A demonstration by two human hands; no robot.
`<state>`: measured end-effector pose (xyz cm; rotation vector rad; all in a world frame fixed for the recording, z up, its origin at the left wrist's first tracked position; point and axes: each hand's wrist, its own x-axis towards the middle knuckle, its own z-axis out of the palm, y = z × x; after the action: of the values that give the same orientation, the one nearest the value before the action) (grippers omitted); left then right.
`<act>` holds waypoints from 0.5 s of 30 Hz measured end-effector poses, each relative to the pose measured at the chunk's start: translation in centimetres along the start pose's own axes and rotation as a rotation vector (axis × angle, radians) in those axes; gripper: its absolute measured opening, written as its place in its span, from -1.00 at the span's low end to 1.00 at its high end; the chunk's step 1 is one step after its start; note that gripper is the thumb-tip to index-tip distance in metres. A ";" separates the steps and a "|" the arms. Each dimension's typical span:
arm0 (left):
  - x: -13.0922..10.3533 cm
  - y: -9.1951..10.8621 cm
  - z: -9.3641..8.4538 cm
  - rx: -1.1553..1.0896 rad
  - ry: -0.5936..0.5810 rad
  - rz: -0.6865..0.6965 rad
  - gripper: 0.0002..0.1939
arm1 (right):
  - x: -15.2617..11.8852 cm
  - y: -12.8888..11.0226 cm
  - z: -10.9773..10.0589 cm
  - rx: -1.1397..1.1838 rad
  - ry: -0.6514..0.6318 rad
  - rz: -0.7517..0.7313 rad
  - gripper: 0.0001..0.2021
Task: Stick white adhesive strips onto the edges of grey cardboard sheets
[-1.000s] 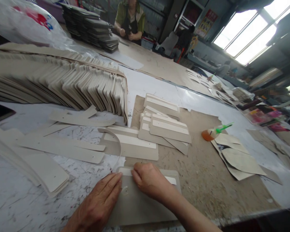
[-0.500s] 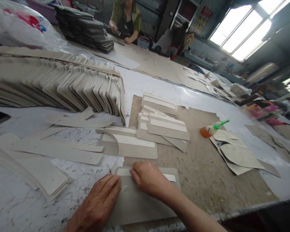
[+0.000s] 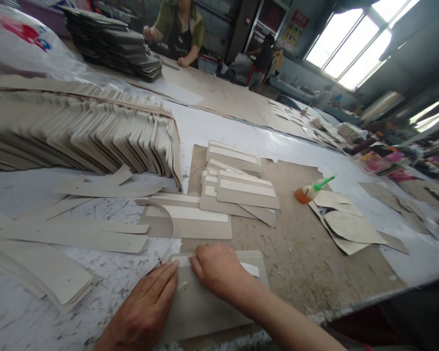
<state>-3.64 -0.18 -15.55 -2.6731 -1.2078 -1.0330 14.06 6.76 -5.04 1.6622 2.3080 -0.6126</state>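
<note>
A grey-beige flat panel [image 3: 215, 312] with rounded corners lies at the table's front edge, a white strip [image 3: 250, 269] along its upper part. My left hand [image 3: 146, 297] rests on the panel's left edge, fingers stretched out side by side, tips at the strip's left end. My right hand [image 3: 217, 268] is closed and presses down on the strip; its fingertips, and anything in them, are hidden. Just beyond, another panel with a white strip [image 3: 205, 214] lies under a curled strip [image 3: 168, 209]. Several similar panels [image 3: 247, 190] are piled farther back.
Loose beige strips [image 3: 69, 275] lie at left, before a long row of upright panels [image 3: 95, 131]. On the right stand a bottle of orange liquid with a green nozzle [image 3: 305, 194] and flat beige pieces [image 3: 351, 224]. A co-worker [image 3: 183, 34] is across the table, beside stacked dark pieces [image 3: 113, 46].
The whole view has shifted slightly left. Both my hands stay on the panel, with little movement over it. The co-worker's one hand has risen and moved outward.
</note>
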 end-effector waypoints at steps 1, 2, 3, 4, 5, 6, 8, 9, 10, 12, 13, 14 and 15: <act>0.0 -0.1 0.1 0.009 0.002 0.001 -0.65 | -0.4 0.2 -0.4 -0.014 0.020 0.035 -0.70; -0.1 -0.2 0.1 0.014 0.000 0.006 -0.66 | -1.0 0.6 -0.7 -0.027 0.042 0.073 -0.71; -0.1 -0.3 0.2 0.021 -0.002 0.012 -0.66 | -1.7 1.3 -1.0 -0.037 0.065 0.114 -0.73; -0.2 -0.4 0.2 0.033 -0.011 0.016 -0.66 | -2.4 2.3 -1.2 -0.037 0.085 0.151 -0.75; -0.3 -0.6 0.2 0.051 -0.030 0.016 -0.65 | -3.2 3.4 -1.2 -0.022 0.101 0.181 -0.78; -0.4 -0.8 0.3 0.075 -0.042 0.021 -0.65 | -4.0 4.6 -1.2 0.013 0.112 0.202 -0.81; -0.6 -1.2 0.6 0.113 -0.047 0.041 -0.65 | -5.3 7.0 -0.6 0.118 0.128 0.242 -0.85; -0.7 -1.4 0.8 0.117 -0.038 0.059 -0.64 | -5.8 8.0 -0.3 0.172 0.138 0.260 -0.87; -0.7 -1.5 1.0 0.105 -0.030 0.067 -0.61 | -6.2 8.8 0.1 0.220 0.150 0.276 -0.88; -0.7 -1.4 1.2 0.050 -0.031 0.036 -0.53 | -6.5 9.8 0.8 0.291 0.179 0.302 -0.90; -0.6 -1.3 1.3 0.021 -0.045 0.005 -0.50 | -6.6 10.0 1.0 0.319 0.192 0.308 -0.91; -0.5 -1.2 1.3 -0.004 -0.055 -0.021 -0.49 | -6.5 10.1 1.1 0.344 0.203 0.311 -0.91; -0.5 -1.0 1.2 -0.025 -0.067 -0.040 -0.48 | -6.4 10.1 1.2 0.366 0.210 0.314 -0.91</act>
<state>-3.83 0.54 -17.03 -2.7341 -1.2740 -0.9776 25.65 3.51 -5.39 2.2985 2.0867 -0.8636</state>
